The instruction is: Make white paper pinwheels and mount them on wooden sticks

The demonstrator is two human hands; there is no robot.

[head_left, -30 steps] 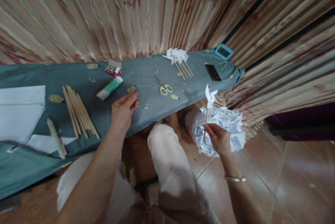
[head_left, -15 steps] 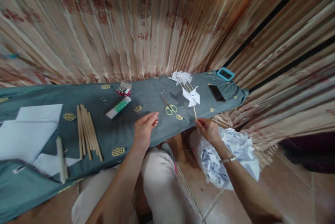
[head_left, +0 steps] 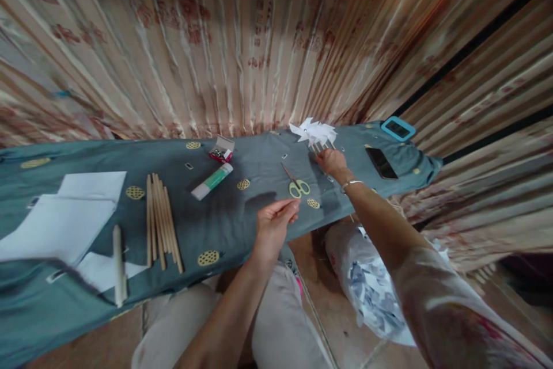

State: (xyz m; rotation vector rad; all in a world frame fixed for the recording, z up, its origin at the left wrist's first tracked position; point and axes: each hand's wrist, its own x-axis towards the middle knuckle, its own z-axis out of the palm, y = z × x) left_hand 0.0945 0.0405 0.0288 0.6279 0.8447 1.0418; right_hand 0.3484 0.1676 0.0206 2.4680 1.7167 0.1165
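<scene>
My right hand (head_left: 330, 163) reaches to the far side of the table, fingers closed at the wooden sticks of the white paper pinwheels (head_left: 313, 132). The pinwheel heads lie bunched and overlapping just beyond it, so I cannot tell one from another. The stick in its grip is mostly hidden. My left hand (head_left: 276, 225) hovers over the table's near edge, thumb and fingers pressed together, with nothing visible in them. Just beyond it lie scissors (head_left: 299, 187) with pale green handles.
A glue stick (head_left: 212, 181) and a small open box of metal pins (head_left: 222, 149) lie left of centre. Further left are wooden sticks (head_left: 162, 222), white paper (head_left: 60, 225) and a pale roll (head_left: 118, 265). A phone (head_left: 381, 163) and blue-framed device (head_left: 398, 129) sit right; a bag of scraps (head_left: 371, 288) stands below.
My right hand has carried a pinwheel forward from the near edge to the others at the back. My left hand stays pinched near the edge. The view has shifted slightly.
</scene>
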